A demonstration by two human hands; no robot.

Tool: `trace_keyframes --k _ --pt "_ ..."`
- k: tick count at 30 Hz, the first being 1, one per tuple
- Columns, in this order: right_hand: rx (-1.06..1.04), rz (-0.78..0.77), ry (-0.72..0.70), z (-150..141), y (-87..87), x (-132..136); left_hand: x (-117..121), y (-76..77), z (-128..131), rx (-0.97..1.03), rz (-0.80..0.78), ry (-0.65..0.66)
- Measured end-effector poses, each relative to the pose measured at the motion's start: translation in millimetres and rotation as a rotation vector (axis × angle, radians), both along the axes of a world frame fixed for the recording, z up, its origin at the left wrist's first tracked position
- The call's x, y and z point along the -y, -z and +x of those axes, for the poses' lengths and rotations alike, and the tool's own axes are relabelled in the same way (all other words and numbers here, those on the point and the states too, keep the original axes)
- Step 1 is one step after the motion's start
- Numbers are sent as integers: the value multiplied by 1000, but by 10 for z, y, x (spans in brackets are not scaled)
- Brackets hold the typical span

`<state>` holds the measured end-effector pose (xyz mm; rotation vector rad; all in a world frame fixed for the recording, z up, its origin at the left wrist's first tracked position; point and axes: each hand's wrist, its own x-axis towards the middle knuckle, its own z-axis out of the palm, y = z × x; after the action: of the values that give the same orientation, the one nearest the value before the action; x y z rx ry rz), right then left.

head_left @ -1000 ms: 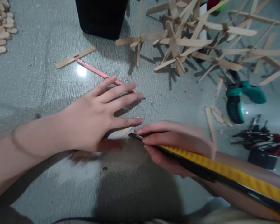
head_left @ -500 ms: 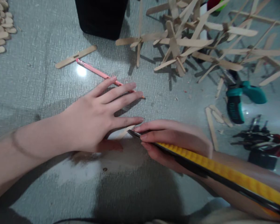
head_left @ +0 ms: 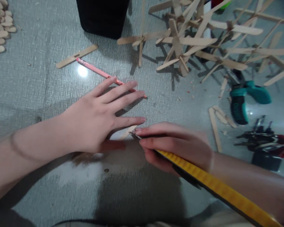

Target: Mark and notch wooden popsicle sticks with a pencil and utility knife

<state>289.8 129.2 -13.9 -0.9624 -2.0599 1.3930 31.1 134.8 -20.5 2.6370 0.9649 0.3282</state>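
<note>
My left hand (head_left: 92, 116) lies flat with its fingers spread, the fingertips over a pink pencil (head_left: 94, 68). Between its index finger and thumb shows part of a wooden craft stick (head_left: 128, 132); the rest is hidden beneath the hand. My right hand (head_left: 172, 145) is closed around a yellow-and-black utility knife (head_left: 203, 175). The knife's blade tip is at the exposed stick, close to my left index finger; whether it touches the wood I cannot tell. The long handle slants toward the lower right.
A slotted craft stick (head_left: 77, 56) lies beyond the pencil, near a black container (head_left: 103, 19). Assembled stick crosses (head_left: 180, 44) crowd the upper right. Teal-handled pliers (head_left: 239, 105), cut stick pieces (head_left: 215, 129) and dark metal tools (head_left: 262, 142) lie right. Loose sticks (head_left: 0, 34) are piled upper left.
The knife handle's rear end has swung down and left, and my right hand has turned slightly with it. The blade tip stays at about the same spot. My left hand is nearly still.
</note>
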Motion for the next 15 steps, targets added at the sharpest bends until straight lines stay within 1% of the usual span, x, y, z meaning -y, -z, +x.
trace_keyframes --k 2,4,5,6,9,15 --pt "9 -51 25 -24 -5 16 -2 1 -3 3 5 2" --pt "21 -44 15 -11 -18 -21 0 1 -5 3 6 0" --pt "26 -23 -10 10 -25 -58 1 1 -5 3 6 -2" --pt "44 18 -87 37 -32 -100 2 0 -5 1 2 -5" --pt "49 93 -162 118 -41 -204 4 0 -5 -1 -4 -8" --pt "39 218 -202 137 -55 -198 16 -20 -6 -20 7 3"
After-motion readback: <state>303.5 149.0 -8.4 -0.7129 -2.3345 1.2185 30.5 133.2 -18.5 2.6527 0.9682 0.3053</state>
